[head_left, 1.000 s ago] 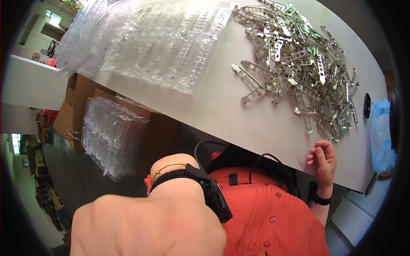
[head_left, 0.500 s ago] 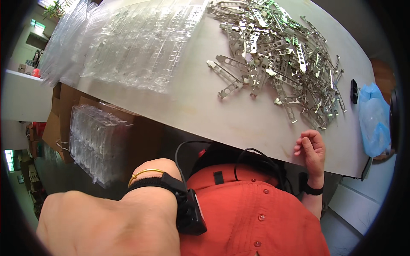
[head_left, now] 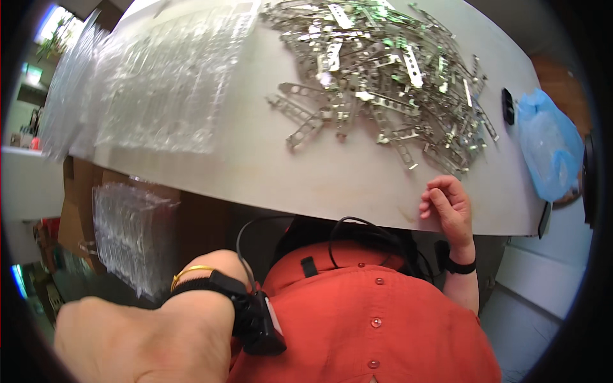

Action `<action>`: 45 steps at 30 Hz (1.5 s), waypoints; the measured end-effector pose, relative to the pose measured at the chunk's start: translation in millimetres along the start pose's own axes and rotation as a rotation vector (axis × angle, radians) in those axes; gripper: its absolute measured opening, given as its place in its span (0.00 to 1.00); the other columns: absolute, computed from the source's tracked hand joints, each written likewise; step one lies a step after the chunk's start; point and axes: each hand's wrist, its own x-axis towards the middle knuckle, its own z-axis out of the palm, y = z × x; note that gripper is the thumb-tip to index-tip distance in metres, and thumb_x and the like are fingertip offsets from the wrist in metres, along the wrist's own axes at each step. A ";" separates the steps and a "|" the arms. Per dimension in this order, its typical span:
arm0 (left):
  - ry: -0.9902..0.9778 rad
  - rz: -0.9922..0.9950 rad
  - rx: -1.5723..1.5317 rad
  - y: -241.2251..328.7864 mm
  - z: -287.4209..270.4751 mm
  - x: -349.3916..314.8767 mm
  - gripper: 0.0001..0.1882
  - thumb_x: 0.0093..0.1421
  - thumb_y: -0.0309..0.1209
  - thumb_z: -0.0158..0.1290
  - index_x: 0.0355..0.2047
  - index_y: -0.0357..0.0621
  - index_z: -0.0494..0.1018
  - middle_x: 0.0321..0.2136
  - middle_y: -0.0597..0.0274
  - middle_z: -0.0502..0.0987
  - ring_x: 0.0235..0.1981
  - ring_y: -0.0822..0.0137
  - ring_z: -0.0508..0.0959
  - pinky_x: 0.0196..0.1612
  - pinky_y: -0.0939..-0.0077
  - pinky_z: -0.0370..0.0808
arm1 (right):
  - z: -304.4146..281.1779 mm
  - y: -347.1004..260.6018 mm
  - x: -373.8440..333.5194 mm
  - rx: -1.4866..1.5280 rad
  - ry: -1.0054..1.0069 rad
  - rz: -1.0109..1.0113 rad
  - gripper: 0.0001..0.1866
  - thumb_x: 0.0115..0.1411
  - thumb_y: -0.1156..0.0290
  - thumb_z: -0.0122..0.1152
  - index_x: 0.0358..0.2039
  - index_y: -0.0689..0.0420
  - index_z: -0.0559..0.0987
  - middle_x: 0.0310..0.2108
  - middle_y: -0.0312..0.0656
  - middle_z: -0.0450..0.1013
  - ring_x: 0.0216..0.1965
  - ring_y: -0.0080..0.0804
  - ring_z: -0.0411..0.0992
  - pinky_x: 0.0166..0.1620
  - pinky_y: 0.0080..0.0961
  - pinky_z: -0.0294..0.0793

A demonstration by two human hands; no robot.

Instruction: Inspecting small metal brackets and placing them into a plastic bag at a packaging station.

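Note:
My right hand [head_left: 447, 205] hovers at the table's front edge, palm side partly up, fingers curled in and thumb laid against them. Nothing shows in it. It is closest to a heap of flat silver metal brackets [head_left: 414, 67] with punched holes, just beyond its fingertips and apart from them. My left hand [head_left: 121, 338] looms large and bare at the lower left, close to the camera. A gold bangle and a black strap with a small black device circle that wrist. Its fingers are hidden, and I see nothing held there.
Stacked clear plastic trays [head_left: 163, 83] lie on the white table [head_left: 274, 182] at the left. More clear trays [head_left: 131, 236] stand below, beside a brown carton [head_left: 78, 210]. A blue plastic bag [head_left: 548, 143] and a small black object [head_left: 507, 106] sit at the right. Black cables [head_left: 357, 220] cross my waist.
The whole view has shifted, so the table, brackets and trays appear farther left. Both hands keep nearly the same pose. No object has been picked up or let go.

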 end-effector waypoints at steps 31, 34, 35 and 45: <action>-0.068 -0.664 0.035 -42.6 -17.5 -6.6 0.18 0.65 0.26 0.49 0.15 0.46 0.69 0.14 0.64 0.68 0.15 0.68 0.70 0.31 0.75 0.78 | -10.6 3.0 -1.4 0.141 -0.102 -0.042 0.08 0.68 0.75 0.53 0.46 0.62 0.73 0.35 0.40 0.76 0.33 0.23 0.76 0.35 0.20 0.80; -0.117 -0.713 0.303 -27.1 -31.0 -17.0 0.26 0.69 0.36 0.40 0.11 0.48 0.58 0.07 0.69 0.63 0.10 0.72 0.63 0.29 0.67 0.70 | -9.6 0.8 -1.1 0.163 -0.130 -0.053 0.08 0.68 0.75 0.53 0.46 0.62 0.73 0.35 0.40 0.76 0.33 0.23 0.76 0.35 0.20 0.79; 0.010 -0.767 0.822 -38.3 -18.7 -13.0 0.19 0.64 0.28 0.42 0.13 0.43 0.62 0.09 0.65 0.67 0.10 0.72 0.64 0.28 0.69 0.71 | -7.2 -1.6 -0.3 0.156 -0.150 -0.052 0.08 0.68 0.75 0.53 0.46 0.62 0.73 0.35 0.40 0.76 0.33 0.22 0.76 0.35 0.20 0.79; -0.457 -0.942 2.119 -56.4 -137.1 -58.8 0.03 0.59 0.22 0.55 0.30 0.38 0.72 0.26 0.55 0.75 0.27 0.58 0.74 0.35 0.67 0.70 | -15.8 6.2 -3.7 0.192 -0.180 -0.062 0.08 0.68 0.77 0.52 0.46 0.62 0.73 0.36 0.40 0.75 0.33 0.23 0.76 0.35 0.21 0.79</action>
